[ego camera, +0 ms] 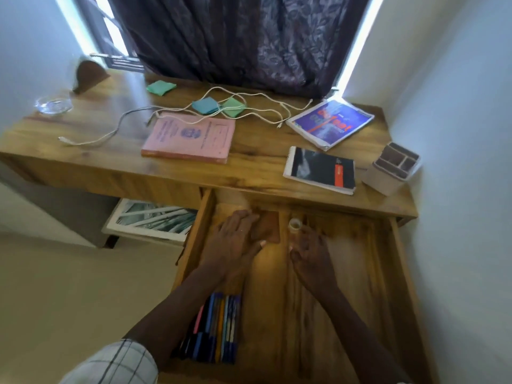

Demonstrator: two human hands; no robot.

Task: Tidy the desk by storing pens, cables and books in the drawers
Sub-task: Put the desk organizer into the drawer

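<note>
The pens (pixel 216 328) lie in the open drawer (pixel 200 225). The left hand (pixel 235 236) rests flat, fingers together, on a brown flat thing (pixel 268 227). The right hand (pixel 310 254), fingers loosely spread, is beside a small round item (pixel 295 225), perhaps touching it. The cables (pixel 249 112) and books (pixel 191 137) wait on the table (pixel 263 169), so gathering them likely comes next.

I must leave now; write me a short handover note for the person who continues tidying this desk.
Left hand open, resting on a brown flat case in the open drawer. Right hand open beside a small round container there.
Done: pens lie in the drawer's near-left corner.
Left: white cables, pink book, blue spiral book and black spiral notebook are on the desk.
</note>
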